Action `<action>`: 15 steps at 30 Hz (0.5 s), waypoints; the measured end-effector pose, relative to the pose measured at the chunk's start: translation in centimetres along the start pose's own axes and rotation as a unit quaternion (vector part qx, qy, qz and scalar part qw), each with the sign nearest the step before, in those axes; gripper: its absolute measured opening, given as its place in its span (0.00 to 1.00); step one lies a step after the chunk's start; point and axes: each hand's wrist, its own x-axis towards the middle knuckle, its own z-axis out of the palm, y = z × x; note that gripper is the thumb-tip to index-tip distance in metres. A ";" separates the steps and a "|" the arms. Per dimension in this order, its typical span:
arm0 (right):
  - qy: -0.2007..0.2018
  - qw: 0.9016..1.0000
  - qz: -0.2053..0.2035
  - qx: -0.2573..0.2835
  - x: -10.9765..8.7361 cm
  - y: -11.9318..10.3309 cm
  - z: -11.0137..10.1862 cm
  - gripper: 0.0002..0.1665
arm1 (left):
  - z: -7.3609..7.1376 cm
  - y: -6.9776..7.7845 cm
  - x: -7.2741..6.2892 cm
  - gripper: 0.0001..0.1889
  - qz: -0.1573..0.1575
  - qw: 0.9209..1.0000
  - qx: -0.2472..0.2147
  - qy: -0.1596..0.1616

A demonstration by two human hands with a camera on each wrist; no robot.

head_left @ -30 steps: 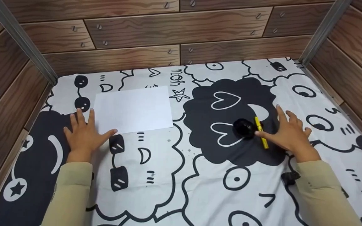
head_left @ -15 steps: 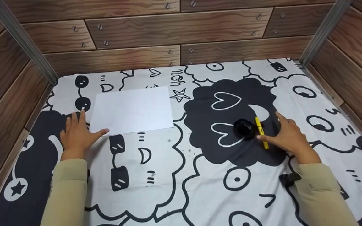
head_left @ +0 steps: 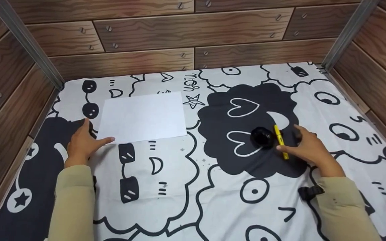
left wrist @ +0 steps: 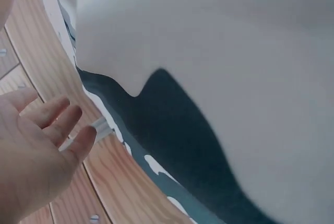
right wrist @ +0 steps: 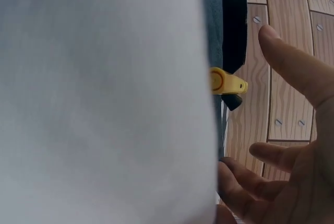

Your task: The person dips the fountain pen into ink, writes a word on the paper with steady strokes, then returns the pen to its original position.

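A white sheet of paper (head_left: 142,115) lies flat on the left half of the cloth. My left hand (head_left: 82,144) is at its lower left corner, thumb tip over the edge, fingers apart and grasping nothing. The left wrist view shows that hand (left wrist: 42,145) with loosely bent fingers. On the right, a yellow marker (head_left: 279,135) leans close beside a shiny black rounded object (head_left: 262,137). My right hand (head_left: 310,149) is spread around the marker's right side, its thumb tip overlapping the marker. In the right wrist view a gap shows between thumb and marker (right wrist: 228,81).
A black-and-white cartoon cloth (head_left: 166,207) covers the table, with creases at the lower right. Wood-patterned panels (head_left: 193,30) stand behind and on both sides, joined by grey metal corner strips (head_left: 350,31). A small black device (head_left: 308,193) is strapped at the right wrist.
My left hand has drawn left and a little toward me along the paper's edge, and its fingers look closer together. The right hand's fingers have come in slightly. Paper, marker and black object stay put.
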 end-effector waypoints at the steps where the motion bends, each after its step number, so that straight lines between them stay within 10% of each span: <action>1: -0.003 1.000 0.002 0.004 -0.1 0.0 0.0 0.68 | 0.0 0.0 0.0 0.68 -0.003 1.000 -0.011 -0.004; 15: -0.008 1.000 0.010 0.024 -0.4 -0.1 0.4 0.64 | -0.4 -0.6 0.3 0.64 -0.008 0.995 -0.091 -0.030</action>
